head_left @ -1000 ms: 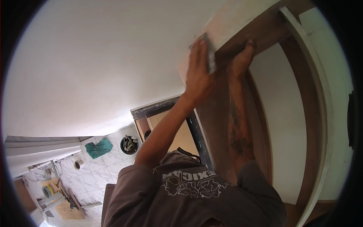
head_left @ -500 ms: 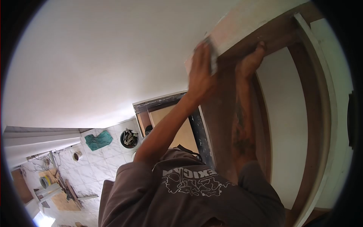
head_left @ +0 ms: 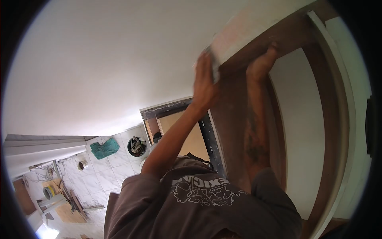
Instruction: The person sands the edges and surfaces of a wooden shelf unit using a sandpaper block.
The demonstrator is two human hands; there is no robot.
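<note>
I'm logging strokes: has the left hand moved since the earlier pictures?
Yes: the left hand has moved down and left in view, closer to the dark frame.

Left fingers (head_left: 203,67) farther from right fingers (head_left: 272,49)

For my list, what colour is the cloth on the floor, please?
The cloth is teal green, seen in the head view.

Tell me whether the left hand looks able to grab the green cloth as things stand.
Probably not: the left hand is up at the wall, busy with a block, while the cloth lies down on the floor, seemingly out of reach.
</note>
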